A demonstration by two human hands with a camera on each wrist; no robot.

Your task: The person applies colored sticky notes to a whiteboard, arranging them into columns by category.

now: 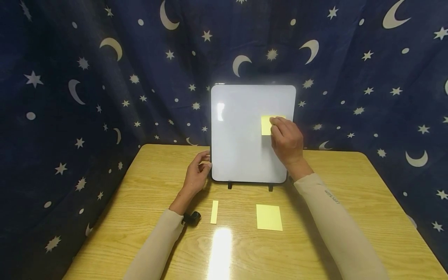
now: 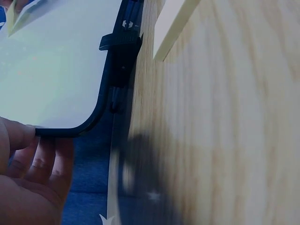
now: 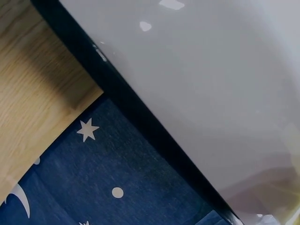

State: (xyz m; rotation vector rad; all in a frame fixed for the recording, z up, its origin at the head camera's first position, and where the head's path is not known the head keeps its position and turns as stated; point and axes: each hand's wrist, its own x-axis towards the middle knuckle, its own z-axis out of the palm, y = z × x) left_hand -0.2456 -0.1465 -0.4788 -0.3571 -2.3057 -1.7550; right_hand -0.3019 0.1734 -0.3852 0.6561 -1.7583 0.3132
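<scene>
A white dry-erase board [image 1: 241,147] with a dark frame stands upright on the table. My left hand [image 1: 197,173] grips its left edge, thumb at the front and fingers behind, as the left wrist view shows [image 2: 35,164]. With fingers and thumb my right hand [image 1: 287,142] pinches a yellow sticky note [image 1: 266,126] at the board's right side. The hand covers much of the note. In the left wrist view the note [image 2: 11,18] shows at the top left corner; whether it touches the board I cannot tell. The right hand is out of the right wrist view.
A narrow yellow sticky pad [image 1: 214,212] lies on the wooden table [image 1: 168,171] in front of the board, left of a square yellow sticky pad [image 1: 269,217]. Black feet [image 1: 230,185] support the board. A dark blue curtain [image 1: 196,42] with moons and stars hangs behind.
</scene>
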